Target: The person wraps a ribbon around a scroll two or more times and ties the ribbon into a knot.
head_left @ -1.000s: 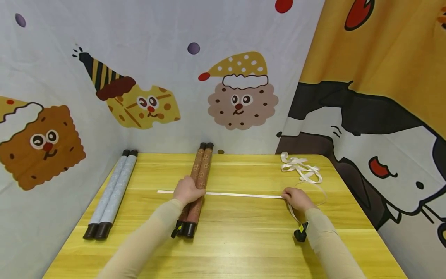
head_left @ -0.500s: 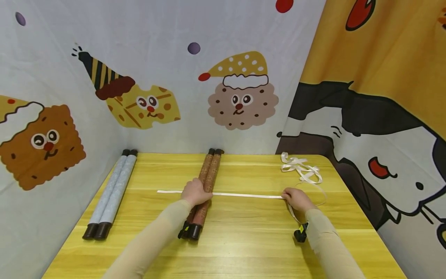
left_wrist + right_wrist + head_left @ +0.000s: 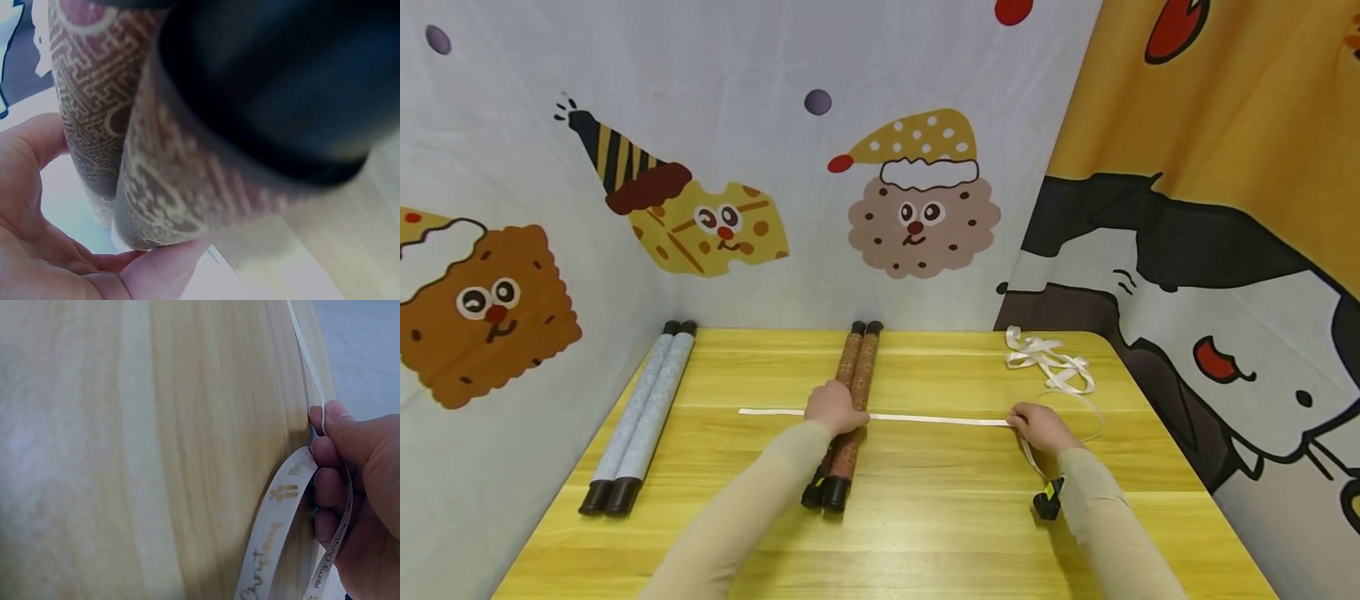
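Two brown patterned scrolls (image 3: 862, 367) with black end caps lie side by side across a white ribbon (image 3: 940, 420) on the table. My left hand (image 3: 833, 407) grips both near their middle; the left wrist view has thumb and fingers on either side of the rolled scrolls (image 3: 100, 100), a black cap (image 3: 269, 81) filling the upper right. To the right, my right hand (image 3: 1043, 427) pinches the ribbon between thumb and fingers. Gold "Merry Christmas" print shows on the ribbon (image 3: 272, 519) in the right wrist view. Its short free end sticks out left of the scrolls.
Another pair of scrolls, light blue with dark caps (image 3: 651, 412), lies along the table's left side. Loose loops of ribbon (image 3: 1048, 358) are heaped at the back right. A cartoon-printed cloth (image 3: 745, 75) hangs right behind the wooden table (image 3: 940, 533).
My left hand has shifted the brown scrolls a little to the right along the ribbon. The right hand keeps its place on the ribbon.
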The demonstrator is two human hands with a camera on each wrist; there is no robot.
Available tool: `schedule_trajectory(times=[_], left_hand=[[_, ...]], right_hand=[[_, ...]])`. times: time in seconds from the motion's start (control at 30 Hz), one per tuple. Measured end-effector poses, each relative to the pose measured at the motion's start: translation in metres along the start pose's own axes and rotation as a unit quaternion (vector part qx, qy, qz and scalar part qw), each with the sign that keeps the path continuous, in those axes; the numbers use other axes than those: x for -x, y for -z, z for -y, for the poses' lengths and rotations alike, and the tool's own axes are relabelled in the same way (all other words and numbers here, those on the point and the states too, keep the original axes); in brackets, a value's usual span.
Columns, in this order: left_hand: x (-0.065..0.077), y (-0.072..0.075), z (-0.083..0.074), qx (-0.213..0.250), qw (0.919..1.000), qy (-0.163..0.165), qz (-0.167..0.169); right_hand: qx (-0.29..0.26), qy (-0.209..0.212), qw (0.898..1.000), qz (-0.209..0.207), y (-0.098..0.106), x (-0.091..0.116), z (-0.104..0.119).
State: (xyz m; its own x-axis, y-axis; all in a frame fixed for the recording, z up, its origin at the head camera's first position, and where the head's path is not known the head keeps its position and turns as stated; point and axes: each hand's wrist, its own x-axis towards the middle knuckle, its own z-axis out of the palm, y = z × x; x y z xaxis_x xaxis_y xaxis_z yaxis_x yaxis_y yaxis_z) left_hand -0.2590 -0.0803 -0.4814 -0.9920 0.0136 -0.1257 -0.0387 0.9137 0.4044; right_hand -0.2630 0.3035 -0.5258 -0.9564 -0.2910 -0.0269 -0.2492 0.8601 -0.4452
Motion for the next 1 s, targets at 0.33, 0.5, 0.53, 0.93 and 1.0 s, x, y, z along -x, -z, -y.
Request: schedule_trajectory(times=[0.33,0.5,0.53,0.93,1.0], left_hand=[[0.003,-0.003,-0.017,-0.048,0.9987,0.007,0.015],[-0.007,-0.017,-0.016,-0.062,0.9978,0.016,0.018],[-0.007,-0.017,-0.016,-0.063,0.9977,0.017,0.020],[0.006,-0.003,-0.016,0.022,0.9986,0.021,0.043],[0.006,-0.001,-0.012,0.027,0.9984,0.026,0.043]], right_hand=[[-0.001,0.000,1.000,0.000,-0.001,-0.001,-0.001],[-0.001,0.002,1.000,0.000,-0.002,-0.002,-0.002],[-0.001,0.002,1.000,0.001,-0.002,-0.002,-0.002],[-0.005,-0.006,1.000,0.004,-0.002,-0.003,-0.002],[-0.003,-0.006,1.000,0.003,-0.002,-0.003,-0.003]])
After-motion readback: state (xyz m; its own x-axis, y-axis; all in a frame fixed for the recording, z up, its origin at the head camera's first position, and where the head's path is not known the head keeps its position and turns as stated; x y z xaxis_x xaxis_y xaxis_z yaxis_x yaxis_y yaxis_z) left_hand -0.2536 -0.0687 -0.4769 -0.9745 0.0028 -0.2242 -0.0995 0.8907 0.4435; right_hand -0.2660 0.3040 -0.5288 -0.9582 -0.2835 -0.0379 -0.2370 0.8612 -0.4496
